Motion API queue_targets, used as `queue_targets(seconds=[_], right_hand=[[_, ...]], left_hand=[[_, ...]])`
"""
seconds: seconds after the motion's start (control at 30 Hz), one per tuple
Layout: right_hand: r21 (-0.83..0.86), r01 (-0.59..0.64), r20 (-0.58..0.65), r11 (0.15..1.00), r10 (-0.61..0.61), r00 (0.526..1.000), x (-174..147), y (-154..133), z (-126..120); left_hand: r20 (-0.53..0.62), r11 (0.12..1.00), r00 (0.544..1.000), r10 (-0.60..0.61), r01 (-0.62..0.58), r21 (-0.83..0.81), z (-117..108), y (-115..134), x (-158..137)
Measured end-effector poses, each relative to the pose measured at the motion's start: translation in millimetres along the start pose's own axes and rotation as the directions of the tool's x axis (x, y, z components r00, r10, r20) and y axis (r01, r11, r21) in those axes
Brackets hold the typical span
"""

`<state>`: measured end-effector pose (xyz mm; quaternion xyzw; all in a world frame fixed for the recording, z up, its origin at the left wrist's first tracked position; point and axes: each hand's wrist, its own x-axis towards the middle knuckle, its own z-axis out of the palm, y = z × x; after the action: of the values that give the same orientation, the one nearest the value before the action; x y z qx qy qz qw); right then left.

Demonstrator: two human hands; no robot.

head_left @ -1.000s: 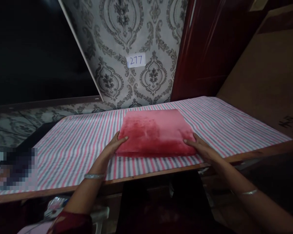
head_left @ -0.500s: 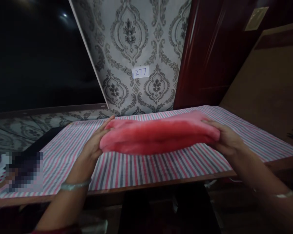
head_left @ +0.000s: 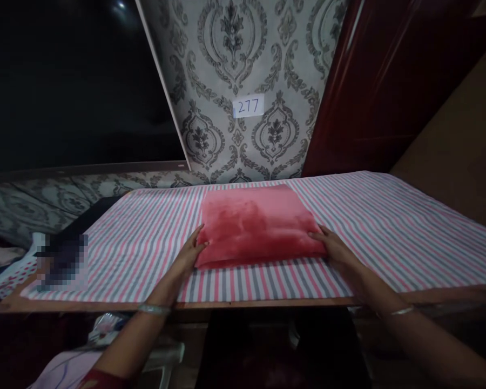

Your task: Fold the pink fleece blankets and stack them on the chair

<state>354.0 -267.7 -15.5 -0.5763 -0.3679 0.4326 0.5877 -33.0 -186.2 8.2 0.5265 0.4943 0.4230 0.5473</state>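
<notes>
A red and pink plush cloth, folded into a rectangle, lies flat on the striped tablecloth in the head view. My left hand grips its left near corner, thumb on top and fingers along the side edge. At the right near corner, my right hand holds the cloth the same way, thumb over the top and the other fingers partly hidden. The cloth's near edge sits a little back from the table's front edge.
Behind the table is a patterned wall with a paper label reading 277. A large dark screen stands at the left, with a blurred-out dark item below it. Cardboard leans at the right, beside a dark red panel.
The folded cloth has come down from above the table onto the striped tablecloth and flattened, both hands staying on its ends. The view has shifted slightly.
</notes>
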Motion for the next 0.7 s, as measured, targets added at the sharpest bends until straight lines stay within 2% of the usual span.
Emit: queue_targets(seconds=[0.1, 0.17, 0.23, 0.3, 0.37, 0.43, 0.5, 0.6, 0.7], right_hand=[[-0.062, -0.047, -0.011, 0.997, 0.047, 0.999, -2.9, 25.7, -10.9], [-0.183, 0.002, 0.011, 0.983, 0.000, 1.000, -0.1, 23.1, -20.3], [-0.391, 0.073, -0.019, 0.917, -0.088, 0.996, 8.9, 10.3, -24.1], [-0.622, 0.199, -0.019, 0.757, -0.269, 0.963, 24.8, -8.9, -14.5], [-0.772, 0.356, 0.119, 0.526, -0.431, 0.894, 45.7, -30.8, 12.1], [-0.834, 0.456, 0.291, 0.310, -0.455, 0.842, 66.9, -50.6, 51.3], [-0.882, 0.447, 0.365, 0.147, -0.386, 0.847, 83.9, -62.3, 91.9], [-0.924, 0.382, 0.365, 0.016, -0.264, 0.893, 97.7, -56.4, 132.4], [-0.930, 0.367, 0.364, -0.034, -0.241, 0.900, 102.2, -29.8, 141.9]], left_hand=[[0.022, 0.996, 1.000, -0.017, 0.015, 0.091, -12.1, -21.0, -2.6], [-0.006, 0.972, 1.000, -0.018, 0.019, 0.234, -22.7, -16.2, 2.1], [-0.090, 0.907, 0.993, 0.079, -0.034, 0.420, -26.6, -2.2, 12.8], [-0.096, 0.786, 0.962, 0.256, -0.149, 0.600, -15.3, 17.9, 28.3], [0.028, 0.625, 0.930, 0.367, -0.269, 0.733, 13.5, 41.6, 46.7], [0.177, 0.475, 0.927, 0.331, -0.326, 0.817, 53.1, 63.7, 65.9], [0.215, 0.328, 0.942, 0.259, -0.295, 0.898, 90.3, 77.2, 84.0], [0.167, 0.130, 0.961, 0.220, -0.198, 0.972, 119.7, 70.7, 104.7], [0.145, 0.051, 0.973, 0.180, -0.157, 0.986, 118.8, 41.7, 116.2]])
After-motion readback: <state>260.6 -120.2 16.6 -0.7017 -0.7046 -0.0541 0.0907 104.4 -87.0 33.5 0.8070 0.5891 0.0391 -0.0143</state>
